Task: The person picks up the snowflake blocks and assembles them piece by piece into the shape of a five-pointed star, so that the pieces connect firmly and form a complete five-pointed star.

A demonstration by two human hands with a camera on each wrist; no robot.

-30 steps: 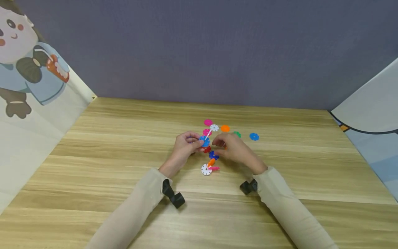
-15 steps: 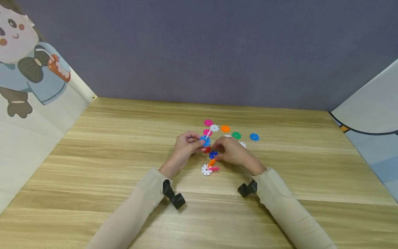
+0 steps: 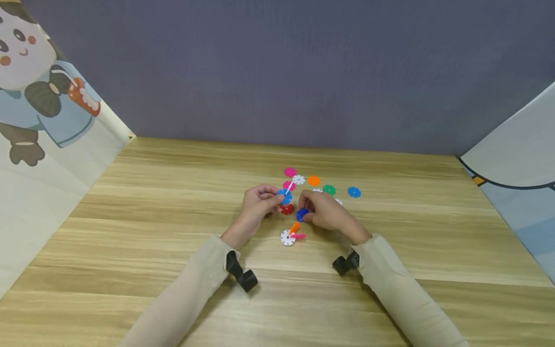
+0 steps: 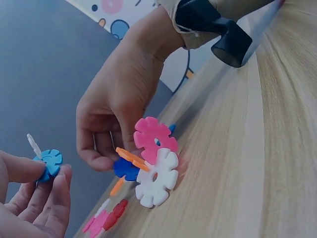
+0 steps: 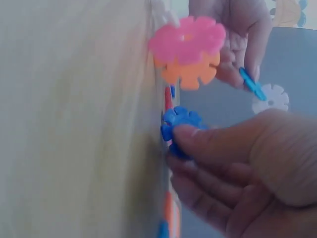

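Note:
My left hand (image 3: 260, 205) pinches a light blue notched disc (image 3: 284, 196) between thumb and fingers. Slotted into that disc is a white notched disc (image 5: 271, 98), seen nearly edge-on in the left wrist view. To the right, my right hand (image 3: 326, 212) holds a dark blue notched disc (image 5: 181, 121) between thumb and fingertips, close to the table. Just in front of the hands stands a joined piece made of a white disc (image 4: 157, 178), a pink disc (image 4: 155, 140) and an orange disc (image 4: 131, 157).
A red disc (image 3: 286, 209) lies between the hands. Beyond them are pink discs (image 3: 290, 172), an orange disc (image 3: 314, 180) and a green disc (image 3: 329, 190). Another blue disc (image 3: 354, 192) lies at the right on the wooden table (image 3: 173, 193). A grey wall panel (image 3: 286, 72) closes the back.
My right hand has come down to the dark blue disc, grasped it and shifted it slightly right. The left hand keeps its hold on the light blue disc, almost unmoved.

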